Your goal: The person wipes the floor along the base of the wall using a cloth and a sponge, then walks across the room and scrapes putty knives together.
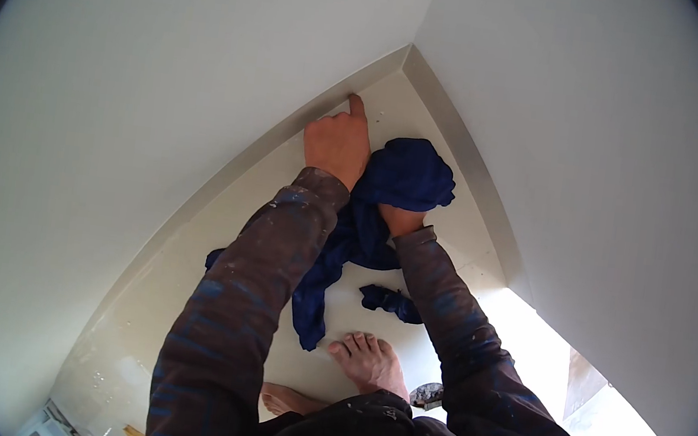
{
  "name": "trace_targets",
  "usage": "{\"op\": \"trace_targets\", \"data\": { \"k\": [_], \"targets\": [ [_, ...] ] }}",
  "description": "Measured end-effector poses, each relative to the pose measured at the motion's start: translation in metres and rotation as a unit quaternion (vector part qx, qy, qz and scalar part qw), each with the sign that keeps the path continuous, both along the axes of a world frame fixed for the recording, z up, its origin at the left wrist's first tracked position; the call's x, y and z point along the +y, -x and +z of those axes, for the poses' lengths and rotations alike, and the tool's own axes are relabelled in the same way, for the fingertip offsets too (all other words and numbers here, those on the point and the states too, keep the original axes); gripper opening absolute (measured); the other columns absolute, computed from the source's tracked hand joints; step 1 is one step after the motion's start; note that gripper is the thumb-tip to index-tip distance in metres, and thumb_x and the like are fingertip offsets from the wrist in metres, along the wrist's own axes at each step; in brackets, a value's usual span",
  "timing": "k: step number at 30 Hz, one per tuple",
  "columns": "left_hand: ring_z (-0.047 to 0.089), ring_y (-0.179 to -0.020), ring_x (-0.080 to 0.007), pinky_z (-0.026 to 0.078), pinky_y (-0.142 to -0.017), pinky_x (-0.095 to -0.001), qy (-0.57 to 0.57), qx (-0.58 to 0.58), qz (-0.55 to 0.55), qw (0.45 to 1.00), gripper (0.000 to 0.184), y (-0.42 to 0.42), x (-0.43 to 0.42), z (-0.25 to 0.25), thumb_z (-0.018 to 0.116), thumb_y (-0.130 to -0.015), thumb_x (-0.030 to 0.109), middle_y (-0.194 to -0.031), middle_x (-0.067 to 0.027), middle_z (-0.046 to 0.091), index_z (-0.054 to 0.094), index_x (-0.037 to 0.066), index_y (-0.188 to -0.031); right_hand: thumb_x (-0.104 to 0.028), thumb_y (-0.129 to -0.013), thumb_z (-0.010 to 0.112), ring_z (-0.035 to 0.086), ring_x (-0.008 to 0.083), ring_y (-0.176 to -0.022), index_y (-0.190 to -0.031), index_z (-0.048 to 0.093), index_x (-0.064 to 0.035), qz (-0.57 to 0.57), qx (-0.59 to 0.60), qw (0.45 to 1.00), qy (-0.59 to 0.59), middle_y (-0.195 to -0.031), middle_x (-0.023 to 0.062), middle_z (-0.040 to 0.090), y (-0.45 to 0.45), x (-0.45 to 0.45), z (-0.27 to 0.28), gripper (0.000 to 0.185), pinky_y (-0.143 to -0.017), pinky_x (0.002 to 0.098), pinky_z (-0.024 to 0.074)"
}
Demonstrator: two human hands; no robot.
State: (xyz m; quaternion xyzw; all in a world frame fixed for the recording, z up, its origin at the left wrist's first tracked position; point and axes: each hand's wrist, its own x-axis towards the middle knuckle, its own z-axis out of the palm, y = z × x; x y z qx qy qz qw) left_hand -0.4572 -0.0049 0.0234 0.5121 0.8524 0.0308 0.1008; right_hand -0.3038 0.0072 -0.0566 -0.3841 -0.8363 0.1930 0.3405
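My left hand [338, 144] is at the foot of the left wall, back of the hand up. Its index finger points out and touches the skirting board [286, 126], while the other fingers are curled under; anything inside them is hidden. A bunched dark blue cloth [409, 171] covers most of my right hand [402, 219], which grips it from beneath, its fingers out of sight. Long folds of the same cloth trail over the floor between my forearms. Near my right forearm lies a small separate dark blue scrap [391, 302].
Two white walls meet at a corner ahead, edged by grey skirting. My bare foot [369, 362] stands on the pale floor [123, 317]. A small round object [427, 394] sits by my right leg. Bright light falls at the right, and a yellowish piece [133, 435] lies lower left.
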Motion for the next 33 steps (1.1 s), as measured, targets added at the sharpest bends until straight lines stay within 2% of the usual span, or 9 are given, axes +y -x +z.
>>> {"op": "trace_targets", "data": {
  "k": [7,12,16,20,21,25,27,30,33],
  "targets": [
    [0.077,-0.076,-0.0343,0.06,-0.067,-0.0449,-0.057,-0.002,0.043,0.997,0.059,-0.006,-0.001,0.002,0.068,-0.083,0.014,-0.081,-0.0172,0.077,0.059,-0.005,-0.138,-0.025,-0.088,0.072,0.061,0.0391,-0.118,-0.118,0.07,-0.0099,-0.004,-0.024,0.999,-0.023,-0.122,0.0145,0.068,-0.001,0.0,0.001,0.033,-0.103,0.0502,0.0451],
    [0.076,-0.084,-0.0434,0.06,-0.075,-0.0544,-0.024,-0.064,0.108,0.992,0.053,-0.006,-0.001,0.002,0.064,-0.086,0.017,-0.089,-0.0226,0.076,0.058,0.001,-0.136,-0.025,-0.089,0.071,0.061,0.0397,-0.118,-0.119,0.07,-0.0086,-0.007,-0.036,0.999,-0.017,-0.123,0.0154,0.068,0.001,-0.001,0.002,0.034,-0.102,0.0506,0.0463],
    [0.076,-0.078,-0.0393,0.06,-0.071,-0.0501,-0.048,-0.04,0.107,0.992,0.052,-0.001,-0.031,-0.003,0.067,-0.083,0.016,-0.084,-0.0221,0.076,0.059,-0.003,-0.131,-0.026,-0.088,0.074,0.059,0.0406,-0.129,-0.13,0.069,-0.0055,0.042,-0.05,0.992,-0.105,-0.132,0.0191,0.067,0.003,0.01,0.01,0.047,-0.111,0.0523,0.0432],
    [0.074,-0.083,-0.0407,0.057,-0.072,-0.0507,-0.085,-0.137,0.15,0.975,0.026,-0.003,-0.107,-0.004,0.066,-0.092,0.016,-0.093,-0.0216,0.073,0.056,0.003,-0.112,-0.037,-0.089,0.074,0.054,0.0447,-0.136,-0.14,0.062,0.0005,0.114,-0.073,0.987,-0.085,-0.146,0.0249,0.058,0.034,0.031,-0.015,0.065,-0.117,0.0589,0.0371],
    [0.073,-0.083,-0.0404,0.056,-0.071,-0.0501,-0.139,-0.184,0.168,0.958,0.02,-0.002,-0.123,-0.003,0.067,-0.095,0.015,-0.094,-0.02,0.072,0.054,0.006,-0.107,-0.04,-0.089,0.075,0.056,0.0447,-0.134,-0.138,0.064,0.0002,0.105,-0.141,0.977,-0.122,-0.143,0.0251,0.061,0.05,0.023,-0.003,0.065,-0.116,0.0578,0.0391],
    [0.072,-0.081,-0.0371,0.055,-0.07,-0.0473,-0.185,-0.212,0.163,0.946,0.017,0.01,-0.167,0.009,0.069,-0.097,0.012,-0.093,-0.015,0.069,0.054,0.007,-0.105,-0.034,-0.086,0.076,0.062,0.0428,-0.126,-0.134,0.067,-0.0008,0.103,-0.106,0.98,-0.132,-0.136,0.0229,0.066,0.061,0.014,0.007,0.059,-0.11,0.0555,0.045],
    [0.071,-0.078,-0.033,0.054,-0.069,-0.0431,-0.207,-0.165,0.081,0.961,0.018,0.018,-0.182,0.017,0.071,-0.096,0.008,-0.088,-0.0111,0.068,0.055,0.008,-0.101,-0.035,-0.085,0.076,0.062,0.0431,-0.123,-0.132,0.067,-0.0013,0.232,-0.052,0.964,-0.119,-0.133,0.0224,0.066,0.044,0.035,0.031,0.058,-0.105,0.0548,0.0467],
    [0.072,-0.077,-0.0296,0.054,-0.068,-0.0407,-0.153,-0.191,0.067,0.967,0.018,0.032,-0.202,0.026,0.073,-0.094,0.007,-0.086,-0.0084,0.068,0.056,0.008,-0.097,-0.036,-0.085,0.075,0.061,0.0438,-0.122,-0.129,0.067,-0.0013,0.261,-0.036,0.955,-0.138,-0.132,0.023,0.065,0.037,0.069,-0.005,0.057,-0.102,0.0548,0.0465],
    [0.071,-0.076,-0.0278,0.054,-0.068,-0.0399,-0.133,-0.204,0.076,0.967,0.017,0.039,-0.218,0.042,0.074,-0.093,0.007,-0.084,-0.0066,0.069,0.057,0.008,-0.096,-0.036,-0.085,0.076,0.063,0.0431,-0.12,-0.129,0.067,-0.0018,0.088,-0.095,0.985,-0.113,-0.132,0.0223,0.066,0.063,0.016,0.037,0.056,-0.102,0.0559,0.0467]
  ]
}}
